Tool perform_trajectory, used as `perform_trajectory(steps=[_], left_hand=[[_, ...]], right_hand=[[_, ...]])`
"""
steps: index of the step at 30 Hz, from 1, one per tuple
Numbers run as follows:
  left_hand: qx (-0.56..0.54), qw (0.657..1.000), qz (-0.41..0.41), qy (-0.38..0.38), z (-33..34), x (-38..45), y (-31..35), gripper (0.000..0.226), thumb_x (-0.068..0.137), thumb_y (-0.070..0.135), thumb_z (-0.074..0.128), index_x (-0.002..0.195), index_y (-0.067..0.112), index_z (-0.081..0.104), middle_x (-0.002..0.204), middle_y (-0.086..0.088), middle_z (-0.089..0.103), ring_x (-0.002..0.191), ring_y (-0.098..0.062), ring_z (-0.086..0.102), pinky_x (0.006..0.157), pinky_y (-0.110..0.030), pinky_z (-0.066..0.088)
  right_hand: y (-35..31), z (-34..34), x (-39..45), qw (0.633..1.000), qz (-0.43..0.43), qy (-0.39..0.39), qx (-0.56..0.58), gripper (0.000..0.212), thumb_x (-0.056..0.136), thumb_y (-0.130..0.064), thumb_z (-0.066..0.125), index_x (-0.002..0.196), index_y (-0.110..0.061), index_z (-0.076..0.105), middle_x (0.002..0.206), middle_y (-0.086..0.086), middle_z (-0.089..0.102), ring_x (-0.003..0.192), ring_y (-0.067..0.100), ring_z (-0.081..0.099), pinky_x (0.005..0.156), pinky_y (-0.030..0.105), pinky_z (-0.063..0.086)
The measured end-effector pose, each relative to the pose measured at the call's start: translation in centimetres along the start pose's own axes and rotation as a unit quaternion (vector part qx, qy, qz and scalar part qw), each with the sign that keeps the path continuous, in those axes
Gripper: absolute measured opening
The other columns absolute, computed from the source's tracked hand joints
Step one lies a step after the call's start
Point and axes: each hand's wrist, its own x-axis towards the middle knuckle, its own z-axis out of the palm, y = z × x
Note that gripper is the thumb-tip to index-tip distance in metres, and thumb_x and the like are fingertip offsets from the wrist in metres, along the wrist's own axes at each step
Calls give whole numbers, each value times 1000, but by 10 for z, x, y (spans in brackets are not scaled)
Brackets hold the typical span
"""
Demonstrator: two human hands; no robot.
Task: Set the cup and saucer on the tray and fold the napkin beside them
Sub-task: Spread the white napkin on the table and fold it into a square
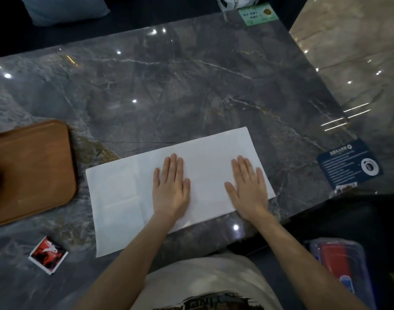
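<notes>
Looking down from the head camera, a white napkin (180, 186) lies spread in a long rectangle on a dark marble table (191, 86). Both hands press flat on it, fingers straight and together, gripping nothing: the left hand (171, 189) near the napkin's middle, the right hand (247, 189) near its right end. A brown tray (30, 171) sits to the left, apart from the napkin. Something dark at the tray's left edge is cut off; I cannot tell what it is.

Red sachet (48, 255) (perhaps sauce), blue card (349, 164) on marble table (191, 86)
</notes>
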Motion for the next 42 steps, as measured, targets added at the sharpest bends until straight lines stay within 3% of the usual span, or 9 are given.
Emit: perform_trajectory(steps=[4,9,13,17,22,28,33,37,42], left_hand=[[-3,1000,3,3,0,0,0,68,85,42,2,147,15,8,157,-1,4,141,-10,-6,113,-34,-9],[2,1000,4,-9,-2,-1,0,68,84,43,-2,147,16,3,157,0,-2,138,-7,-12,113,-35,-10],[-7,1000,23,-4,-3,-1,0,65,87,40,6,147,16,9,152,3,-3,142,-12,-2,114,-38,-9],[1,998,62,-1,-3,-3,-1,56,90,32,24,141,10,33,149,-6,33,138,-24,29,110,-39,3],[9,998,56,-9,-3,-1,-1,55,90,32,28,139,10,36,147,-7,39,135,-25,36,108,-39,7],[3,998,60,-7,-1,-1,-2,57,91,34,23,142,11,30,150,-5,32,138,-24,29,110,-38,3],[-10,996,60,-70,-8,-1,-3,72,83,51,2,147,18,0,151,7,-13,139,-8,-14,112,-36,-14],[-127,972,36,-192,-35,14,-6,52,100,29,18,147,18,0,157,0,-9,143,-12,-12,115,-38,-10],[-476,866,-68,-137,-81,4,1,51,97,37,27,146,23,17,152,10,19,139,-7,18,116,-31,11]], right_hand=[[15,-10,3,998,23,-7,53,70,86,-53,7,148,-20,5,152,-11,-5,145,12,-1,115,36,-9],[11,-39,20,968,101,104,204,38,93,-21,49,128,-7,48,135,11,48,123,28,39,104,36,32],[-1,-50,45,941,253,73,214,45,88,-30,55,124,-5,46,129,14,45,121,30,39,97,42,36],[-2,-53,59,943,284,27,172,52,85,-35,59,123,-3,44,131,17,45,122,34,39,96,45,37],[6,-59,72,920,295,-16,260,53,79,-29,67,119,-2,45,124,16,55,116,36,50,94,46,45],[10,-73,79,921,275,-63,268,29,74,-20,69,98,-4,64,108,14,67,97,33,63,84,42,53],[-3,-87,79,925,207,-60,313,32,76,-11,66,108,-8,60,111,11,66,99,30,61,84,37,50],[-28,-107,69,892,145,-35,426,22,83,-12,52,104,-13,59,103,7,65,94,25,62,77,35,50],[-74,-125,59,880,89,-79,459,19,82,-6,44,99,-8,54,69,9,57,42,14,50,36,22,37]])
